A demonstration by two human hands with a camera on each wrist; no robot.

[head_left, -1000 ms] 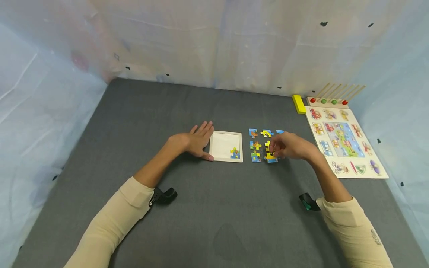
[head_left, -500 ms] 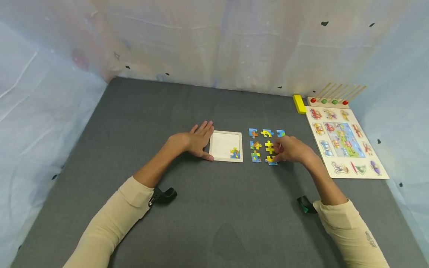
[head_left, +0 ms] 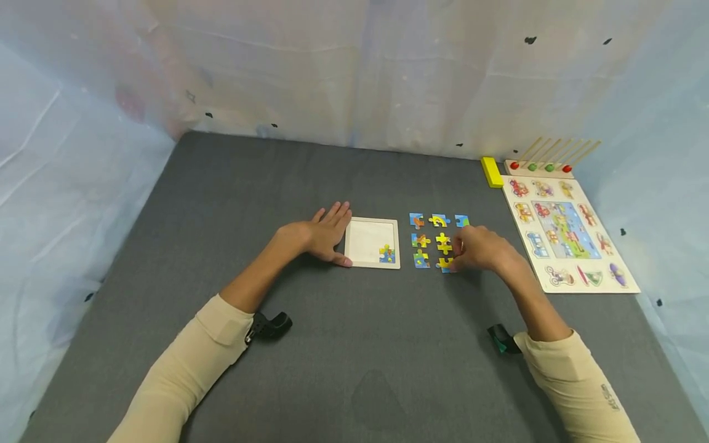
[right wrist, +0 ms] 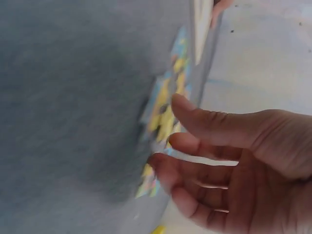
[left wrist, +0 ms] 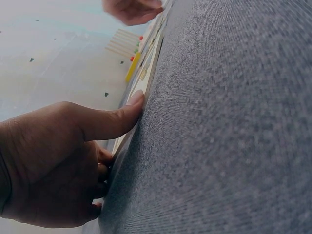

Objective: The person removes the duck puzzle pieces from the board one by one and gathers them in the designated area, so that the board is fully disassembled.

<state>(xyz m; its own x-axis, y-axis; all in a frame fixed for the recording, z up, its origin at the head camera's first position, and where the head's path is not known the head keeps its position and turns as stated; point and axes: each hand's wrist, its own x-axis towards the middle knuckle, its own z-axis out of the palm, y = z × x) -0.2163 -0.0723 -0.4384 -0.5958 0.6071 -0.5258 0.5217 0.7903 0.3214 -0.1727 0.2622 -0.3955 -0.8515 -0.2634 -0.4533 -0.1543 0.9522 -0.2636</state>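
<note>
My left hand rests against the left side of a shallow wooden puzzle tray, fingers extended along it. In the left wrist view the thumb lies on the tray's edge. One jigsaw piece sits in the tray's lower right corner. Right of the tray, several loose jigsaw pieces lie in rows. My right hand hovers at their right side, by a yellow-and-blue jigsaw piece in the front row. In the blurred right wrist view, thumb and fingers are bent but apart, with nothing visibly held.
A wooden picture board lies at the right of the grey table. Behind it stand a peg rack with red and green beads and a yellow block. Pale sheeting surrounds the table.
My right hand has drawn slightly right and nearer, off the middle of the pieces. The front-row yellow-and-blue piece has shifted slightly nearer. My left hand stays on the tray.
</note>
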